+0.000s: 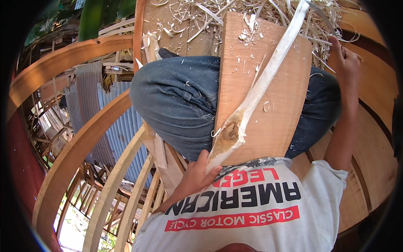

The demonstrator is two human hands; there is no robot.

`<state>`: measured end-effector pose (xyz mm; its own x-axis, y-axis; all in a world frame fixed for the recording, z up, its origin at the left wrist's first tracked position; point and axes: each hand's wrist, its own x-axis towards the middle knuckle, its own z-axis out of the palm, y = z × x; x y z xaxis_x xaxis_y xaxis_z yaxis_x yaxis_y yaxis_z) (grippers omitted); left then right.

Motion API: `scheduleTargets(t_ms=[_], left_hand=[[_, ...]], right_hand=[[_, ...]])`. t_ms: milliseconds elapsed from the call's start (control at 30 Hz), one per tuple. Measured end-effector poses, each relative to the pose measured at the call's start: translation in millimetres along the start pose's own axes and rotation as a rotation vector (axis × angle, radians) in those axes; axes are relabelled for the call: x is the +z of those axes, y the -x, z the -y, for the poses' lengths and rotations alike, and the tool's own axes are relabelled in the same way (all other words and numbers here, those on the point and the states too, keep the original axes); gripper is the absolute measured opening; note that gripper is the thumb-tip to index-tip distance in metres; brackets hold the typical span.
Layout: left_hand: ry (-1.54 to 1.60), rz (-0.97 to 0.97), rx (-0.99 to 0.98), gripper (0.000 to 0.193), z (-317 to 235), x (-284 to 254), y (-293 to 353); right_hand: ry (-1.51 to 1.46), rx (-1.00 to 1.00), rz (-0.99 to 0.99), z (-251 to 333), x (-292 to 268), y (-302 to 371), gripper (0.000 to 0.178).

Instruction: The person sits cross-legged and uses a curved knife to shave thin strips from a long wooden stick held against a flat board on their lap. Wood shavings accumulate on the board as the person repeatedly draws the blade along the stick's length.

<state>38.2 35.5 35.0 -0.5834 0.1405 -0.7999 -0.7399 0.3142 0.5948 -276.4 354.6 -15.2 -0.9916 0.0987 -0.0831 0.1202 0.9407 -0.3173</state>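
A long pale wooden stick (277,67), whittled white, lies slantwise over a flat board (289,109) across my lap. Near its lower end is a brown, rough knot-like patch. My left hand (197,173) is closed around that lower end, close to my shirt. Out to the far right my right hand (346,63) is closed in a fist around the handle of a knife with a curved, thin blade (325,20). The handle is mostly hidden by my fingers. The blade reaches up to the far tip of the stick; whether they touch I cannot tell.
Curly wood shavings (319,46) are heaped beyond the board, with chips scattered on it. My bent legs in jeans (176,96) flank the board. Curved wooden ribs (79,138) stand at the left, with corrugated metal sheets (126,122) below. Planks (373,147) curve along the right.
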Motion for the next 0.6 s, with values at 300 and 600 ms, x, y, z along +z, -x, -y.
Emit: scheduleTargets(t_ms=[300,600], left_hand=[[0.115,-0.084,-0.043,0.029,-3.1,-6.9,3.3],[-0.123,-0.286,0.119,0.021,-14.1,0.5,13.8]], right_hand=[[-0.324,-0.067,0.165,22.0,-7.0,108.1,0.034],[-0.391,-0.140,0.322,38.9,-12.1,147.7,0.035]])
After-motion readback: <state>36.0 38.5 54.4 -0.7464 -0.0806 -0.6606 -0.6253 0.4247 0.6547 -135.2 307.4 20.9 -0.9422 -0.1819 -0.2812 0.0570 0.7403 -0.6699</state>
